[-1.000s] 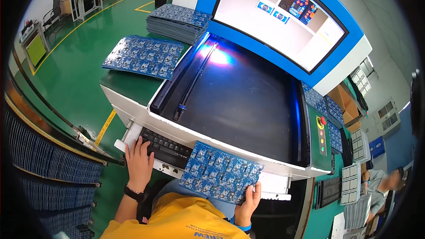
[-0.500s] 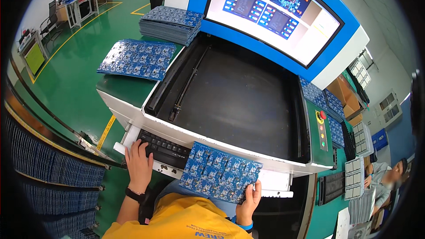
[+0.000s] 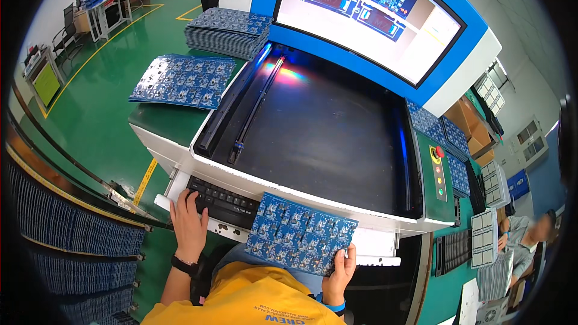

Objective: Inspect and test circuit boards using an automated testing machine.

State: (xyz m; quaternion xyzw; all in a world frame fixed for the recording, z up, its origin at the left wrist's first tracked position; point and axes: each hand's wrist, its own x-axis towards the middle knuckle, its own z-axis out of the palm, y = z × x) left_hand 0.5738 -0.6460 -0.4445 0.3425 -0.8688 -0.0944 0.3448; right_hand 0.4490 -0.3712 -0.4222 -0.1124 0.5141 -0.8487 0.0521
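My right hand grips the lower right corner of a blue circuit board panel, thumb on top. The panel lies slanted before my body and covers the right end of a black keyboard. Over the keyboard's left end rests my left hand, fingers spread and holding nothing. The keyboard sits on a white pull-out tray. Beyond it, the machine's black bed shows coloured light at its far left. A large screen above displays close-ups of board parts.
Stacks of blue panels stand at the machine's left, with a second pile nearer. More panels lie at the right beside a red stop button. A rack of boards fills the lower left. A co-worker sits far right.
Blue and rainbow light has appeared over the machine's black bed. The lower pictures on the screen have changed. Both hands and the panel stay nearly still.
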